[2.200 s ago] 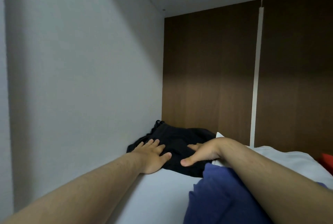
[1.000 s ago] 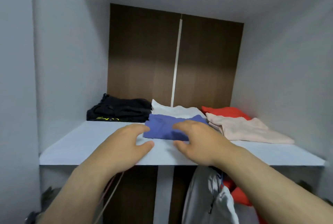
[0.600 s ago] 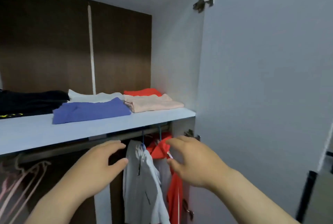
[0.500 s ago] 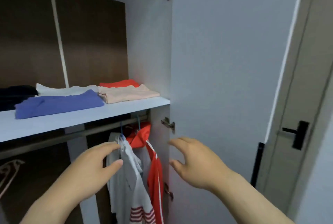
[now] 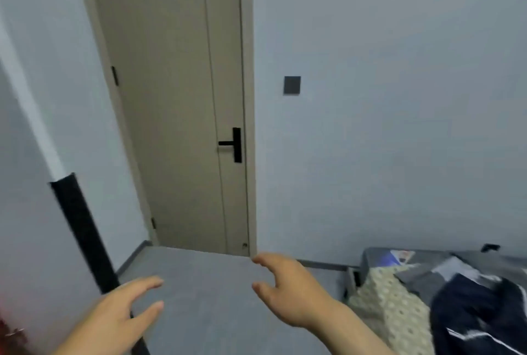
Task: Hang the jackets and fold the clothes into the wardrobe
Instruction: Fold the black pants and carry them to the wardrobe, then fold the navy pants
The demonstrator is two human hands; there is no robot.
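Note:
My left hand [image 5: 119,317] and my right hand [image 5: 288,289] hover in front of me over the grey floor [image 5: 205,283], fingers relaxed and holding nothing. At the lower right a dark navy jacket [image 5: 479,312] with white stripes lies on a bed, beside a cream patterned cloth [image 5: 390,306]. The open wardrobe door [image 5: 25,212] with its long black handle [image 5: 82,235] fills the left edge. A sliver of red clothing [image 5: 8,329] shows at the bottom left corner. The wardrobe shelf is out of view.
A beige room door [image 5: 176,103] with a black lever handle [image 5: 232,144] stands shut straight ahead. A dark wall switch [image 5: 292,85] sits on the pale wall to its right. The grey bed [image 5: 445,266] occupies the lower right.
My view has swung right, away from the wardrobe shelf and hanging clothes, to the room door and the bed. Both hands left the shelf and dropped, still holding nothing.

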